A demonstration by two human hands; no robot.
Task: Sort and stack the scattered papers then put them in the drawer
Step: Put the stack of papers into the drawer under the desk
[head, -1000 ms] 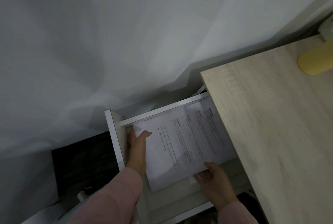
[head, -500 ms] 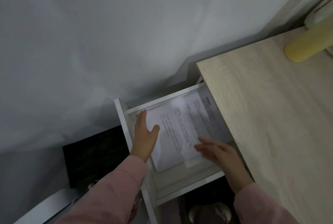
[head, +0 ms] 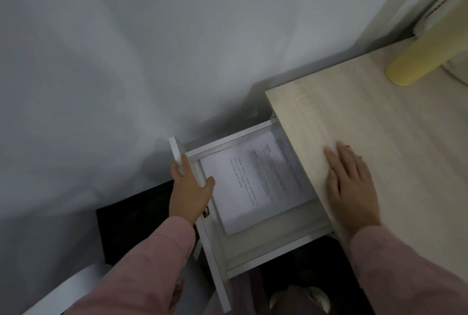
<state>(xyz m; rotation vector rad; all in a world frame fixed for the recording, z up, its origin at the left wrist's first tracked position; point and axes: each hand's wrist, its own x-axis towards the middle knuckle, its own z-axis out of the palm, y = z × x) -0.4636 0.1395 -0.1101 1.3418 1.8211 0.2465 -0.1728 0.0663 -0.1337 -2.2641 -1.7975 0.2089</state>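
With the light, floppy stack of papers [head: 258,183] lying flat in the open drawer [head: 266,255], we judge its stiff front, gripped by our left hand [head: 190,188], the place to push, our right hand [head: 352,188] resting flat on the counter [head: 379,124]

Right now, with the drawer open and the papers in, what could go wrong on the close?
1. The left hand grips the drawer front with its thumb inside. Pushing the drawer shut could pinch the thumb against the edge of the desk top.
2. The papers lie skewed and slightly fanned, so a loose sheet may catch or crumple under the desk.
3. The right hand rests flat close to that same edge.
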